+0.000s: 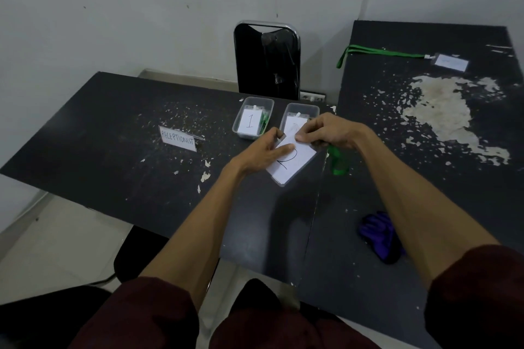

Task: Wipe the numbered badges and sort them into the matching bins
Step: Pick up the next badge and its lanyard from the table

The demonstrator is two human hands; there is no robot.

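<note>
The badge marked 2 is held above the table, just in front of the right bin. Its upper edge is pinched by the right hand, and its left side is gripped between thumb and fingers of the left hand. The loose green strap could be caught on that bin's rim and the bin tipped, or the neighbouring bin marked 1 chosen wrongly.

Person, head-camera view. Left hand and right hand: bare. Left forearm and right forearm: uncovered from the wrist to near the elbow. Left sleeve and right sleeve: dark maroon cloth, bunched in soft folds. Maroon garment at the lower edge between the arms; shirt or trousers cannot be told.
</note>
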